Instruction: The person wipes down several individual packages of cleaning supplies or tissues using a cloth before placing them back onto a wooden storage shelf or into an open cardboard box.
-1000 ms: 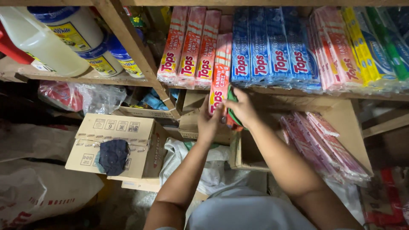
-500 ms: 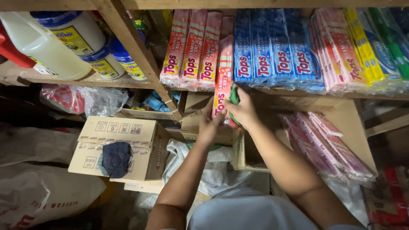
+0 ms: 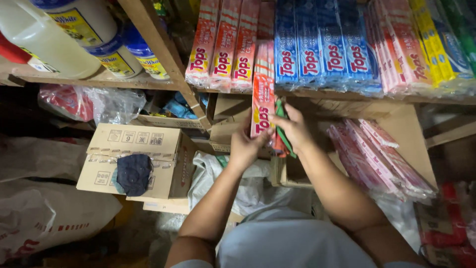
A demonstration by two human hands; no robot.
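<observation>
While both hands' fingers clasp it, the long red snack pack (image 3: 262, 101) stands upright, glossy, white-lettered.

A wooden shelf (image 3: 89, 79) is seen across the upper part of the frame, braced by a slanted wooden post (image 3: 163, 49) at upper centre. A bare wooden board (image 3: 406, 129) is set beneath it at right. The dim floor (image 3: 144, 238) at lower left is barely lit; brighter light falls on the shelf.
</observation>
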